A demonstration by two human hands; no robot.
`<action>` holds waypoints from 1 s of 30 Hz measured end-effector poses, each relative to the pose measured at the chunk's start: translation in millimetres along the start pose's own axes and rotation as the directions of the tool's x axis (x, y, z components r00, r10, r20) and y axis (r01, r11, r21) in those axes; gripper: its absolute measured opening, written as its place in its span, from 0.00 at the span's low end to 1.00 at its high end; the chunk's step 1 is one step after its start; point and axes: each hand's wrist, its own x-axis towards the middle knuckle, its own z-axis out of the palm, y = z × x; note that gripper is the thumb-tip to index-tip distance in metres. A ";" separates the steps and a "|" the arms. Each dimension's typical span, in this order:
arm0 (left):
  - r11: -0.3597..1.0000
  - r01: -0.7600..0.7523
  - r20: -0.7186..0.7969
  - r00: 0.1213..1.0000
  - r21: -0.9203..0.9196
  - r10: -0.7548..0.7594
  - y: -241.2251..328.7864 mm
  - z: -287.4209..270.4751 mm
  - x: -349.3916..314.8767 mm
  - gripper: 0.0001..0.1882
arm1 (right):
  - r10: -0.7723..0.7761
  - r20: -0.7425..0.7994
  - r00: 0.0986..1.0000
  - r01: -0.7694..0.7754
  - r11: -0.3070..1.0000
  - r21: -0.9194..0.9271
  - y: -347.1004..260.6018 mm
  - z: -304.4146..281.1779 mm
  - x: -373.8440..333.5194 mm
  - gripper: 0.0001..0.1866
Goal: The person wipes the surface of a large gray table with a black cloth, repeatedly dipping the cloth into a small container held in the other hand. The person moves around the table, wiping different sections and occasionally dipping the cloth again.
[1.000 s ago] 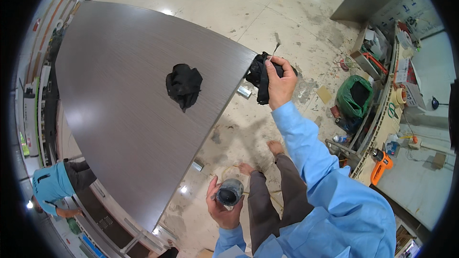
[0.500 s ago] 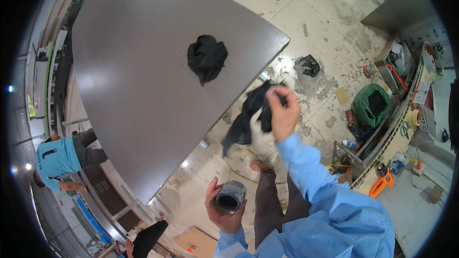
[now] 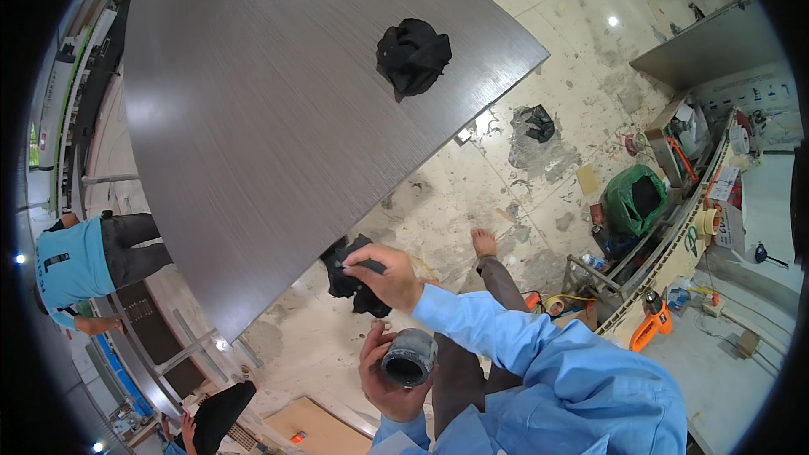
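Head view shows a person with both hands full. The left hand (image 3: pixel 388 377) has its fingers wrapped around a gray cup (image 3: pixel 416 339), held low over the floor (image 3: pixel 472 190). The cup is tipped so its dark, round mouth shows. The right hand (image 3: pixel 393 280) is just past the cup and pinches a black rag (image 3: pixel 342 283). The rag hangs beside the edge of a big gray board (image 3: pixel 253 143); whether they touch is hard to tell. A dark bit (image 3: pixel 370 266) shows between the fingers, but it is too small to name. Another black cloth (image 3: pixel 413 57) lies in a lump on top of the board, well apart from both hands. Off to the right are a green bag (image 3: pixel 624 206) with something black inside and an orange heat gun (image 3: pixel 647 330). Far to the left is a worker (image 3: pixel 76 261) in a light blue top.
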 end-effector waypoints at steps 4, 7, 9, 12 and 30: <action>0.998 -0.015 0.000 1.000 -0.069 0.015 -0.5 2.0 -4.8 0.43 | 0.181 0.066 0.981 -0.180 0.984 -0.018 1.5 -58.3 -0.5 0.08; 0.999 -0.041 0.022 0.999 -0.012 0.042 0.4 -2.7 -1.9 0.43 | 0.266 0.102 0.959 -0.240 0.947 -0.215 -22.0 -123.8 -3.8 0.08; 0.998 -0.060 0.013 0.998 -0.021 0.060 2.0 -3.7 -1.8 0.43 | 0.227 0.089 0.970 -0.189 0.929 -0.318 -43.6 -162.2 -2.8 0.07; 0.996 -0.087 0.016 0.996 0.003 0.087 5.9 -12.4 -5.4 0.42 | 0.205 -0.008 0.979 -0.182 0.849 -0.495 -86.5 -207.7 3.3 0.07; 0.997 -0.028 -0.368 0.928 0.070 0.052 69.0 -40.2 -56.8 0.41 | -0.418 0.359 0.834 0.489 0.262 -0.832 -259.5 -180.3 188.3 0.06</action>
